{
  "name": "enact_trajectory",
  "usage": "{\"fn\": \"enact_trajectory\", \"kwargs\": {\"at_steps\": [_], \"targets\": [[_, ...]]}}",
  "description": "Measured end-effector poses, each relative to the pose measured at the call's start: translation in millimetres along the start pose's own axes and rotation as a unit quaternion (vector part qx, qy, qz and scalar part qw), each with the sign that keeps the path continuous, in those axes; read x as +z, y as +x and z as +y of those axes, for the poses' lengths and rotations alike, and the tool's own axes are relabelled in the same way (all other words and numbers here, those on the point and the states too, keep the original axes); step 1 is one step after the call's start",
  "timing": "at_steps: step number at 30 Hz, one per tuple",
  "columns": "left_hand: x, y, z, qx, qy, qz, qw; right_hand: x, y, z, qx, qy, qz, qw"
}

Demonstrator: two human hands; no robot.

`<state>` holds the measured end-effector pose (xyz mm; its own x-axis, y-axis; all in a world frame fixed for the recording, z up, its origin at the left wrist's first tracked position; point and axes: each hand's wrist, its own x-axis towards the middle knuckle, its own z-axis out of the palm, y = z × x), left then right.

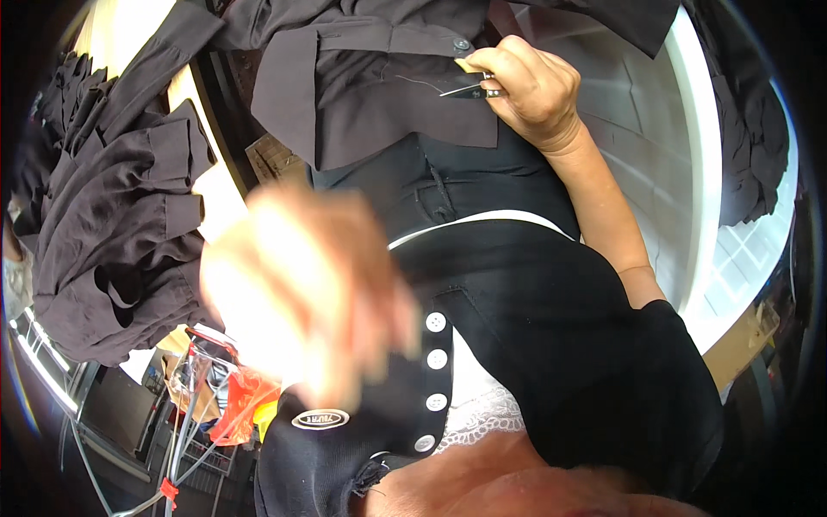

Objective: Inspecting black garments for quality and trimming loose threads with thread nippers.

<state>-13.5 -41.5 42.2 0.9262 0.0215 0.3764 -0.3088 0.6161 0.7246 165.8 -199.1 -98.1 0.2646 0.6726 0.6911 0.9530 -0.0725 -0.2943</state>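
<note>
Dark brown garment (388,116) lies across my lap. A dark button (463,44) sits on its band, and a loose light thread trails over the cloth below. My right hand (530,90) is closed on small metal thread snips (463,90), whose pointed blade reaches left over the garment. Beside its fingertips shows a small yellow piece (468,66), which I cannot identify. My left hand (301,284) is raised close in front of my chest, bright and smeared by motion. Its fingers are too blurred to tell whether they hold anything.
To the left is a heap of dark garments (112,233). A large white tub (705,164) stands at the right, with dark cloth (748,155) over its far side. Lower left, a metal-framed stand (177,448) has a red bag (245,407) beside it.
</note>
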Motion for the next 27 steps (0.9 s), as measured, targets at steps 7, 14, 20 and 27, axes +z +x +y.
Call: {"fn": "enact_trajectory", "kwargs": {"at_steps": [7, 14, 20, 27], "targets": [[-51.7, -16.9, -75.2, -0.329, 0.268, 0.341, 0.839, -4.7, -1.1, -3.7, -0.010, 0.044, 0.004, 0.999], [-56.6, -14.4, -108.2, -0.214, 0.055, 0.362, 0.905, -11.4, -3.8, -13.4, 0.029, 0.135, -0.034, 0.990], [-60.2, -17.2, -106.6, -0.211, 0.087, 0.369, 0.901, -29.2, -7.8, -14.4, 0.176, 0.187, -0.030, 0.966], [-66.0, -14.5, -102.3, -0.182, 0.080, 0.390, 0.899, -23.9, -20.6, -18.2, 0.218, 0.162, -0.112, 0.956]]}}
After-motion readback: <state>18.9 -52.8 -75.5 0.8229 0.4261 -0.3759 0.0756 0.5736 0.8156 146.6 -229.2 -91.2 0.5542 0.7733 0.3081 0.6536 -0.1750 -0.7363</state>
